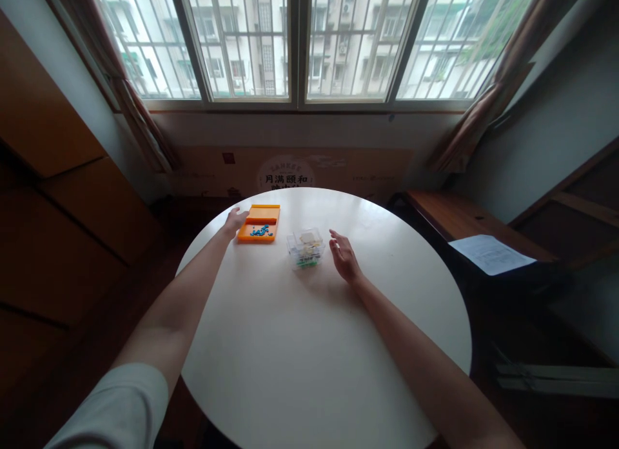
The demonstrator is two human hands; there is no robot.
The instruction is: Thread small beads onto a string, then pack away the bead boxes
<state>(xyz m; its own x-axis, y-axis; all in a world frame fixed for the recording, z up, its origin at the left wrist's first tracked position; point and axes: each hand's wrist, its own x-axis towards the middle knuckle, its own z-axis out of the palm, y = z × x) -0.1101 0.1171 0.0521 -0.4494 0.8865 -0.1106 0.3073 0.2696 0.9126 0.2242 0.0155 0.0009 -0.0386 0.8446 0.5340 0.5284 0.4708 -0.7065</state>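
Observation:
An orange tray [256, 239] lies at the table's far left, with several small blue pieces [262, 230] in its near compartment. At its left edge is my left hand [235, 220], the thumb by the rim; how firmly it holds the tray is too small to tell. Right of the tray stands a clear plastic box [305, 248] with green and pale contents. My right hand [343, 255] is just right of this box, fingers extended, holding nothing, with a small gap between hand and box.
The round white table [309, 359] spans the middle. Papers [492, 253] lie on a wooden bench [464, 218] at the right. Behind the table a printed cardboard panel [338, 171] stands below the window. Orange-brown cabinets [72, 204] are at the left.

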